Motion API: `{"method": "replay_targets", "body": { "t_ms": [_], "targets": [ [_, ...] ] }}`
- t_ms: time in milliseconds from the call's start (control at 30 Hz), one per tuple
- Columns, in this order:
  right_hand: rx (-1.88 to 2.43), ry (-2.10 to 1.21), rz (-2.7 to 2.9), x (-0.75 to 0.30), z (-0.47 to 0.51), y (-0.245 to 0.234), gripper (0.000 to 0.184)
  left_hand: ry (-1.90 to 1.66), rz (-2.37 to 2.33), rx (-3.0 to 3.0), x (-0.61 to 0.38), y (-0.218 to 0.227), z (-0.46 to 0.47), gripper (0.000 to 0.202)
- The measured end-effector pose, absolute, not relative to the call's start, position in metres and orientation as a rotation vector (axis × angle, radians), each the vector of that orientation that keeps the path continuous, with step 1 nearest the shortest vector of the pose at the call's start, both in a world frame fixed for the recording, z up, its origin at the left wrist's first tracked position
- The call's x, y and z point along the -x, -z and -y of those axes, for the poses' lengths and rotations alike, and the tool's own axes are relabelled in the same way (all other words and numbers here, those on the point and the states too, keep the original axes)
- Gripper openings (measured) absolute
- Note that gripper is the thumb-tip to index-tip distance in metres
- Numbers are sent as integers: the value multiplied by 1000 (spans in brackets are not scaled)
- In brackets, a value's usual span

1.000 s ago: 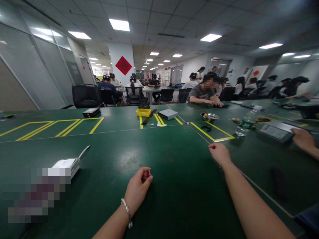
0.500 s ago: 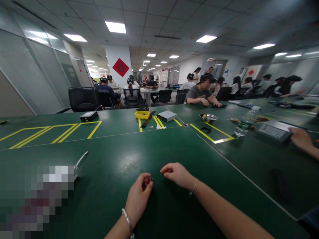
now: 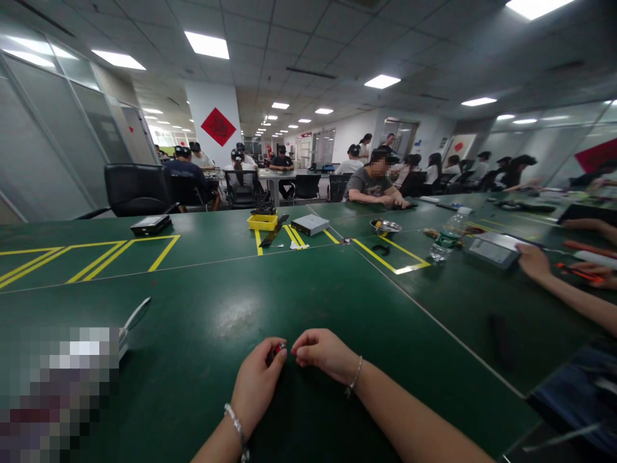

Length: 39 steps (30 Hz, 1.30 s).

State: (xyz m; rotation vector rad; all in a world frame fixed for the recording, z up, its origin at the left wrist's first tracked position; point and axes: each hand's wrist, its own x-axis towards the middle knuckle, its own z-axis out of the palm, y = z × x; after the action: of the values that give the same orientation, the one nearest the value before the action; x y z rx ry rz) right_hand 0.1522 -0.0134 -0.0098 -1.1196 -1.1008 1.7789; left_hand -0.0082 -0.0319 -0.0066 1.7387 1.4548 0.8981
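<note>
My left hand (image 3: 256, 382) rests on the green table (image 3: 308, 302) near its front edge, its fingers closed in a pinch on a small red and dark object (image 3: 278, 349). My right hand (image 3: 324, 352) lies right beside it, fingers curled, its fingertips almost touching the small object. Whether the right hand holds anything is hidden by its own fingers. Both wrists wear thin bracelets.
A silver device with a raised flap (image 3: 131, 323) lies to the left. Further back are a yellow tray (image 3: 263, 222), a grey box (image 3: 310, 224), a metal bowl (image 3: 384, 226) and a water bottle (image 3: 446, 236). A neighbour's hand (image 3: 533, 260) touches a grey device at the right. Several people sit behind.
My right hand came back from far out on the table to beside my left hand. The camera turned slightly, bringing the neighbour's arms further into view.
</note>
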Motion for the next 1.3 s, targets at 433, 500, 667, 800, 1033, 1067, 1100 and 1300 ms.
{"method": "replay_targets", "body": {
  "t_ms": [433, 500, 667, 800, 1033, 1067, 1100, 1300],
  "targets": [
    [1064, -1605, 1178, -151, 9, 16, 23, -815, -1479, -1778, 7, 7, 33, 23],
    [1066, -1576, 1210, -150, 8, 16, 21, -815, -1474, -1802, 6, 7, 33, 24],
    [1079, -1507, 1275, -145, 6, 13, 17, -820, -1496, -1811, 4, 5, 33, 25],
    [1136, -1385, 1215, -135, 8, 13, 14, -804, -1522, -1791, 4, 2, 33, 25],
    [1150, -1155, 1253, -123, 12, 14, 5, -904, -1503, -1648, 3, 7, 29, 28],
    [1157, -1094, 1289, -124, 13, 14, 4, -925, -1486, -1614, 3, 7, 29, 27],
    [1151, -1037, 1331, -124, 14, 13, 5, -949, -1471, -1576, 3, 6, 29, 26],
    [1052, -940, 1490, -124, 16, 10, 15, -1070, -1392, -1379, 4, -3, 30, 22]
  ]
}}
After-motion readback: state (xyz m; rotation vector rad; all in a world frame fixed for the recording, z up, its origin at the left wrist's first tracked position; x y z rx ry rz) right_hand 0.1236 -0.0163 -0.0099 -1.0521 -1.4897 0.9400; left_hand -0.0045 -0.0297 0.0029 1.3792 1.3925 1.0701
